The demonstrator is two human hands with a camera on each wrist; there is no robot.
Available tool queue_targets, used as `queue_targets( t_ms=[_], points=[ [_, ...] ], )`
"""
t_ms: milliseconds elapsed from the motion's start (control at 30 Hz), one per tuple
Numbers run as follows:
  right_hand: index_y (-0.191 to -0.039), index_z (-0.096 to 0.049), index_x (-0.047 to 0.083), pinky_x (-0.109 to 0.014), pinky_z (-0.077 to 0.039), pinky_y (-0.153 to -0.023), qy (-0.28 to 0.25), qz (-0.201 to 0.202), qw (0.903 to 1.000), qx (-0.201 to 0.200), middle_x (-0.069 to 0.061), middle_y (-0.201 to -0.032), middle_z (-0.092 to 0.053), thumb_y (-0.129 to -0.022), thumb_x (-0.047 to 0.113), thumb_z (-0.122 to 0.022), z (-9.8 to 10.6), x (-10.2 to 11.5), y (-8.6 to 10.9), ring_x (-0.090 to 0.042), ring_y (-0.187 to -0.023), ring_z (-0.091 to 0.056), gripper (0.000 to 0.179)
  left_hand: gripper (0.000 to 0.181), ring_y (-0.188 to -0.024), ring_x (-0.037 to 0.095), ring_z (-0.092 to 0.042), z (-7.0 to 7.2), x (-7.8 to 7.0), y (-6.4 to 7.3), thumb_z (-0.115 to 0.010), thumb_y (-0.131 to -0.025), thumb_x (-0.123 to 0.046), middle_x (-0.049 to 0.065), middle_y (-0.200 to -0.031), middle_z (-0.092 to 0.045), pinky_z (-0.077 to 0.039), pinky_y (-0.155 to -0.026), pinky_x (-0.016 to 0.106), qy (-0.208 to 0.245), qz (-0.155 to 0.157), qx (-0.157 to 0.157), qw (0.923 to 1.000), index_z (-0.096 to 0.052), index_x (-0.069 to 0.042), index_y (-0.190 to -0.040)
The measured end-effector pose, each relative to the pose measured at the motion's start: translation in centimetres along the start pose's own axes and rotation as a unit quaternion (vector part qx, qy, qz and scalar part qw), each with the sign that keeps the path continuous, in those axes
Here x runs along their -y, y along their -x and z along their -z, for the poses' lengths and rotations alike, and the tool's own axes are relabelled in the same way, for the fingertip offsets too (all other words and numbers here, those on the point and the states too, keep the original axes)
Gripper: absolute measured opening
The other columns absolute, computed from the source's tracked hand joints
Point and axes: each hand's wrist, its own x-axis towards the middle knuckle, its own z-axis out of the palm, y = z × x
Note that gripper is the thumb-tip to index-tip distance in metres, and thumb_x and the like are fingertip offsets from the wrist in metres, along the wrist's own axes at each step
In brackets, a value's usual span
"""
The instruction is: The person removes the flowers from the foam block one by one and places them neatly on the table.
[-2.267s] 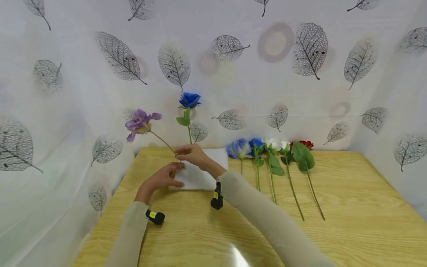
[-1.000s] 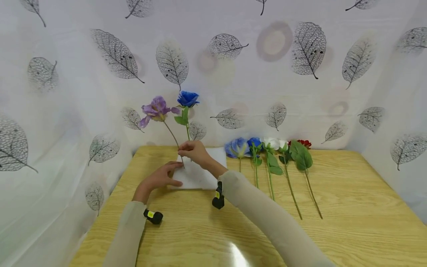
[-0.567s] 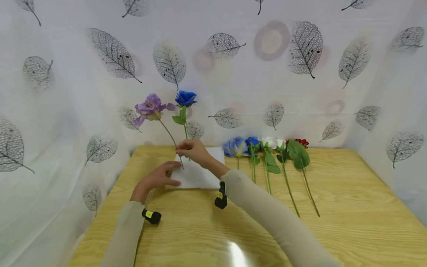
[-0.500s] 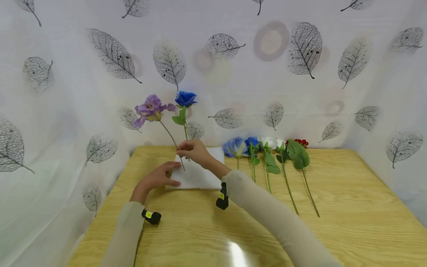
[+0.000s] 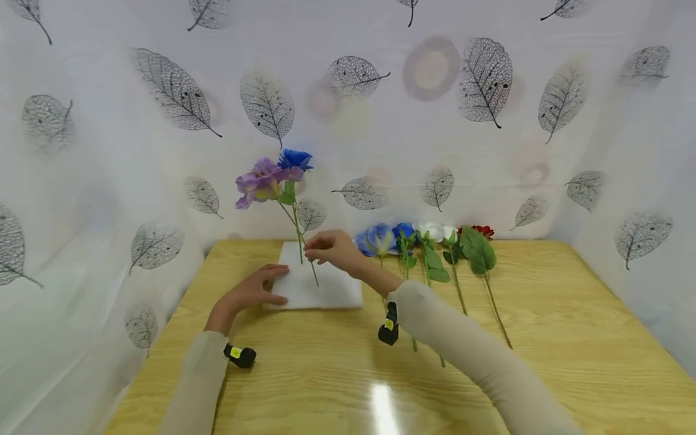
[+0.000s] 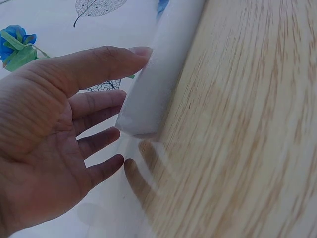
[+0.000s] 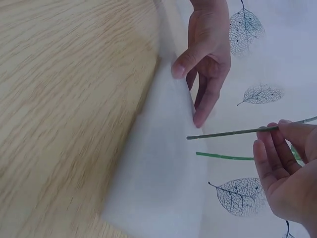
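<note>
My right hand (image 5: 336, 251) pinches the thin brownish stem of a purple flower (image 5: 263, 181) between thumb and fingertips. The stem leans, its lower end (image 7: 198, 137) pointing down over a white foam block (image 5: 337, 293). Upright on that block stands a blue rose (image 5: 295, 160) with a green stem (image 7: 225, 156); the purple petals overlap its leaves in the head view. My left hand (image 5: 252, 293) rests against the block's left end, fingers spread and nearly straight. Its thumb (image 6: 114, 62) touches one edge in the left wrist view, with the other fingertips at the block's end.
Several flowers lie in a row to the right: a pale blue one (image 5: 379, 238), a blue rose (image 5: 404, 229), white ones (image 5: 431, 231) and a red one (image 5: 483, 231). Behind the wooden table (image 5: 304, 374) hangs a leaf-printed curtain (image 5: 375, 133).
My right hand has moved right with the stem, swinging the purple flower from the far left to near the standing blue rose and more upright. The left hand stays at the foam block.
</note>
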Motion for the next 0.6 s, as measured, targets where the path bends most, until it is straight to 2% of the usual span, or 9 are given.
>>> queue_targets(
  t_ms=[133, 333, 467, 600],
  points=[
    [-0.113, -0.072, -0.002, -0.062, -0.056, -0.09, 0.003, -0.01, 0.9999, -0.004, -0.023, -0.109, -0.073, -0.098, 0.008, -0.068, 1.4, 0.2, 1.5, -0.015, -0.088, -0.072, 0.019, 0.082, -0.148, 0.049, -0.03, 0.0, 0.0, 0.0, -0.085, -0.085, -0.027, 0.026, -0.16, -0.035, -0.026, -0.121, 0.063, -0.004, -0.006, -0.002, 1.0, -0.046, 0.001, -0.151],
    [-0.115, -0.071, -0.003, -0.059, -0.058, -0.089, -0.012, -0.02, 0.9997, -0.011, -0.027, -0.111, -0.072, -0.098, 0.007, -0.067, 3.5, -0.2, 3.5, -0.016, -0.089, -0.073, 0.02, 0.081, -0.148, 0.051, -0.029, -0.1, 0.2, 0.0, -0.085, -0.084, -0.024, 0.028, -0.159, -0.035, -0.025, -0.121, 0.064, 0.005, -0.02, -0.004, 0.9998, -0.046, 0.004, -0.15],
    [-0.117, -0.07, -0.005, -0.053, -0.06, -0.089, -0.026, -0.033, 0.9989, -0.022, -0.022, -0.108, -0.075, -0.099, 0.007, -0.066, 5.0, -0.3, 5.0, -0.015, -0.09, -0.074, 0.022, 0.08, -0.148, 0.051, -0.029, -0.1, 0.4, 0.0, -0.084, -0.085, -0.023, 0.028, -0.159, -0.036, -0.024, -0.121, 0.065, 0.002, -0.029, -0.002, 0.9996, -0.046, 0.005, -0.149],
    [-0.118, -0.069, -0.007, -0.043, -0.063, -0.084, -0.039, -0.043, 0.9975, -0.04, -0.021, -0.106, -0.075, -0.098, 0.006, -0.067, 6.6, -0.3, 6.6, -0.015, -0.088, -0.074, 0.024, 0.081, -0.149, 0.051, -0.027, -0.1, 0.3, -0.1, -0.084, -0.085, -0.024, 0.027, -0.16, -0.035, -0.023, -0.121, 0.066, 0.003, -0.025, 0.002, 0.9997, -0.045, 0.003, -0.151]
  ],
)
